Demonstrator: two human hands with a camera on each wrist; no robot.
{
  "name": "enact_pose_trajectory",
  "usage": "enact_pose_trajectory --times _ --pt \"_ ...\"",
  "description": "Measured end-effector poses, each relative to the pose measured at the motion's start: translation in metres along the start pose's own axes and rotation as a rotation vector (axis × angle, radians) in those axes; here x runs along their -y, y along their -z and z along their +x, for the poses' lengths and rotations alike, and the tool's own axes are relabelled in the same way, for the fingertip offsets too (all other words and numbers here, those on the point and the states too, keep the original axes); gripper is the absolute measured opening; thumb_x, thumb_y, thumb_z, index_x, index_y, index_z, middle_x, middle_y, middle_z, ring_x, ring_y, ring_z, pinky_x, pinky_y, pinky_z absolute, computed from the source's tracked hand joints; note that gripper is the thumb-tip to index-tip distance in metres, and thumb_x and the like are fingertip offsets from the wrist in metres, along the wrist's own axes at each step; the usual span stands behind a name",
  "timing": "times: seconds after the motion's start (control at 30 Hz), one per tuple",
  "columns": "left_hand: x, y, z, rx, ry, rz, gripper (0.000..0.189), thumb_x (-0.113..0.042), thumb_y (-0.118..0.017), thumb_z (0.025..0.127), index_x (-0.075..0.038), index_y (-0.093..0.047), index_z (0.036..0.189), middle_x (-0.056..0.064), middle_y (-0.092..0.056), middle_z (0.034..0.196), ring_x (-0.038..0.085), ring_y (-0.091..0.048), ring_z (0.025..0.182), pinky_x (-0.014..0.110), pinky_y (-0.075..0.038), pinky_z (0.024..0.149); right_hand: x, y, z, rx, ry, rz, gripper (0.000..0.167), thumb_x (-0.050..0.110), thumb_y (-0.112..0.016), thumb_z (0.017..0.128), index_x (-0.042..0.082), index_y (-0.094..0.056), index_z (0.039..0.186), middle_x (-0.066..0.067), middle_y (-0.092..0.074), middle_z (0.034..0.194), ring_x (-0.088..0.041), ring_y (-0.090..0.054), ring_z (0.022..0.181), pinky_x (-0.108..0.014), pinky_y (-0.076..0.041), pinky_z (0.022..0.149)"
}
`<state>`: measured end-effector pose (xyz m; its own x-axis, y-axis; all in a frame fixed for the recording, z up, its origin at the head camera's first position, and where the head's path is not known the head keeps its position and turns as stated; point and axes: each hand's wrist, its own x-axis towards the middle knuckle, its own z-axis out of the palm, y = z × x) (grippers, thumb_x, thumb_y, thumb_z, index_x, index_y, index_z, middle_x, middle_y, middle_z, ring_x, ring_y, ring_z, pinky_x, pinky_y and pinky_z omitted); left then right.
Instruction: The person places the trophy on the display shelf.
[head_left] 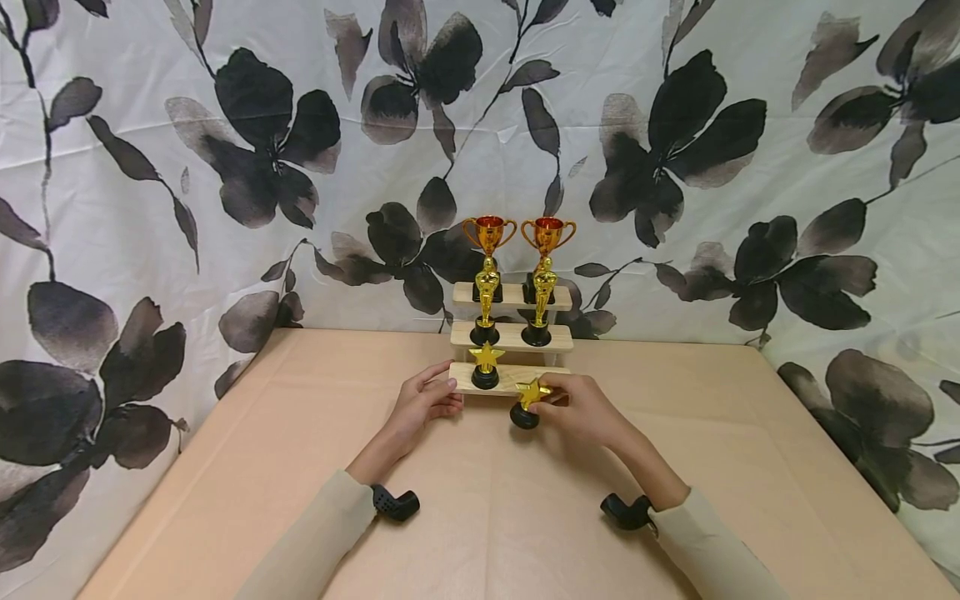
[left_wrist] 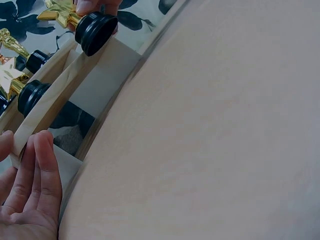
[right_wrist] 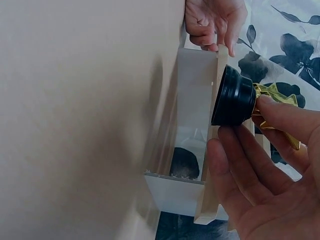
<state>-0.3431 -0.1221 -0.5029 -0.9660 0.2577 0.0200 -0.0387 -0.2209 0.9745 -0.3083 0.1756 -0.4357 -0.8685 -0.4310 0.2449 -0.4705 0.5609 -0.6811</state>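
Note:
My right hand (head_left: 588,408) pinches a small gold star trophy (head_left: 528,394) with a black round base. It is tilted in front of the lowest step's right end; in the right wrist view its black base (right_wrist: 234,96) is beside the board. My left hand (head_left: 420,404) holds the left end of the wooden three-step display stand (head_left: 512,336), thumb and fingers about the board's end (left_wrist: 22,142). A second star trophy (head_left: 486,365) stands upright on the lowest step, at its left. Whether the held base touches the board is hard to tell.
Two gold figure trophies (head_left: 487,302) stand on the middle step. Two orange-gold cup trophies (head_left: 490,235) are on the top step, their bases partly hidden. The stand rests on a beige-covered table (head_left: 487,500), near a floral cloth (head_left: 487,125) behind it.

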Motion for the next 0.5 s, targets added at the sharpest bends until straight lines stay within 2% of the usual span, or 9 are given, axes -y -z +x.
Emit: enact_pose_trajectory --times 0.5 --pt "-0.0006 0.0 0.0007 0.001 0.0 -0.004 0.056 -0.013 -0.061 0.104 -0.007 -0.042 0.156 0.004 -0.074 0.09 0.013 -0.073 0.079 0.025 -0.063 0.073 -0.0006 0.0035 0.0009 -0.036 -0.007 0.01 0.012 0.008 -0.078 0.09 0.006 -0.074 0.101 -0.009 -0.076 0.097 -0.018 -0.071 0.088 -0.031 -0.063 0.077"
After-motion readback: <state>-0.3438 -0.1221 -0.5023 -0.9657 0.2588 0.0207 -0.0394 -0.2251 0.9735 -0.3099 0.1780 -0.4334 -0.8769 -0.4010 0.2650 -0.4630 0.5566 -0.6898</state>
